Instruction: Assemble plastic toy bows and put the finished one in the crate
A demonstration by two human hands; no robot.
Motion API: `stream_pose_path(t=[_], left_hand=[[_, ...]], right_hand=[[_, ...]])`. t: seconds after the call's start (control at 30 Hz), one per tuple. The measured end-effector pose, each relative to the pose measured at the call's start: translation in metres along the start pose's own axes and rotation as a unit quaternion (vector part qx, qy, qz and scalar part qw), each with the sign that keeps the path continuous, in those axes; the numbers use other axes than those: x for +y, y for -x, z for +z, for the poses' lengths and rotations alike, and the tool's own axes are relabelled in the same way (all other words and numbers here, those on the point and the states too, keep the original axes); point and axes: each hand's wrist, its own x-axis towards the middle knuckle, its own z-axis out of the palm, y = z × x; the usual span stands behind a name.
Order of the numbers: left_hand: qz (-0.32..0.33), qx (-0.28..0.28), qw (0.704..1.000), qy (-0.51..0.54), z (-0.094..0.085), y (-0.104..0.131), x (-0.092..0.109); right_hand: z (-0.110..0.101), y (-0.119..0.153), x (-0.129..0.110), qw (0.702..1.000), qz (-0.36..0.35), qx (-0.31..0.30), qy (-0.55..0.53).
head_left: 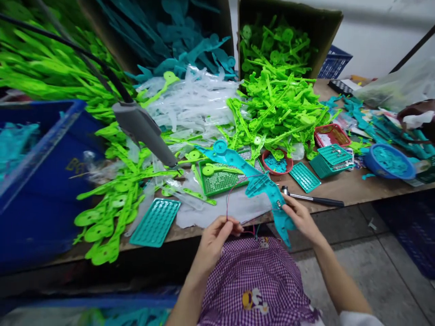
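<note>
My right hand (301, 216) grips a long turquoise plastic part (260, 181) near its lower end, with the thumb by a small metal piece set in it. The part slants up to the left over the table. Between the fingertips of my left hand (217, 237) are pinched thin red wires (227, 203), which loop up to the turquoise part. Under the part's middle lies a green perforated tray (217, 185) filled with small silvery pieces, a lime-green part (222, 170) across it. A hammer (314, 199) rests just right of the turquoise part.
A grey hanging electric screwdriver (144, 133) points down at left. Lime-green parts (282, 104) and clear wrapped pieces (197, 99) are heaped behind. Blue crate (41, 154) stands left; turquoise trays (156, 222), a red bowl (285, 170) and a blue basin (389, 170) sit along the table.
</note>
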Motion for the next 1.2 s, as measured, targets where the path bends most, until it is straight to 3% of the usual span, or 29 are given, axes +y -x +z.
stream_pose_path(t=[0.1,0.2,0.27,0.33,0.4,0.5,0.57,0.63,0.7,0.8,0.87,0.93,1.0,1.03,1.07,1.13,1.17,1.2], left_hand=[[0.095,-0.001,0.995,-0.034,-0.019,0.007,0.030],[0.218,0.003,0.974,-0.062,-0.017,-0.016,0.062],[0.297,0.060,0.950,-0.074,-0.006,-0.042,0.071],[0.367,0.149,0.910,-0.125,0.008,-0.067,0.066],[0.410,0.175,0.873,-0.197,0.015,-0.084,0.045],[0.425,0.167,0.835,-0.307,0.008,-0.090,-0.003],[0.401,0.157,0.827,-0.360,-0.003,-0.086,-0.035],[0.363,0.143,0.839,-0.380,-0.014,-0.082,-0.059],[0.333,0.115,0.853,-0.386,-0.019,-0.080,-0.073],[0.312,0.067,0.860,-0.399,-0.018,-0.081,-0.078],[0.305,0.053,0.865,-0.395,-0.016,-0.081,-0.076],[0.296,0.067,0.880,-0.364,-0.015,-0.077,-0.071],[0.280,0.106,0.899,-0.321,-0.013,-0.071,-0.064],[0.271,0.132,0.905,-0.300,-0.012,-0.067,-0.059],[0.263,0.157,0.909,-0.284,-0.011,-0.064,-0.053],[0.254,0.196,0.910,-0.264,-0.008,-0.056,-0.040],[0.254,0.208,0.909,-0.258,-0.007,-0.051,-0.033],[0.254,0.216,0.908,-0.253,-0.006,-0.045,-0.028]], right_hand=[[-0.019,-0.008,-0.008,0.994,-0.004,-0.100,0.040],[-0.015,-0.035,-0.019,0.975,-0.034,-0.205,0.080],[-0.004,-0.059,-0.021,0.963,-0.067,-0.242,0.100],[0.007,-0.077,-0.020,0.954,-0.095,-0.248,0.139],[0.010,-0.082,-0.015,0.950,-0.127,-0.194,0.211],[-0.006,-0.059,0.000,0.931,-0.181,-0.031,0.317],[-0.027,-0.032,0.016,0.913,-0.182,0.065,0.360],[-0.050,-0.008,0.035,0.885,-0.140,0.142,0.422],[-0.070,0.003,0.054,0.869,-0.110,0.147,0.459],[-0.097,0.000,0.070,0.867,-0.097,0.105,0.478],[-0.112,-0.005,0.068,0.865,-0.094,0.099,0.482],[-0.115,-0.007,0.055,0.861,-0.088,0.143,0.480],[-0.096,0.000,0.036,0.866,-0.093,0.200,0.449],[-0.076,0.005,0.027,0.879,-0.101,0.209,0.417],[-0.050,0.012,0.018,0.903,-0.116,0.188,0.368],[0.014,0.025,0.007,0.951,-0.131,0.062,0.273],[0.047,0.030,0.005,0.962,-0.128,0.006,0.243],[0.077,0.033,0.004,0.966,-0.119,-0.010,0.229]])
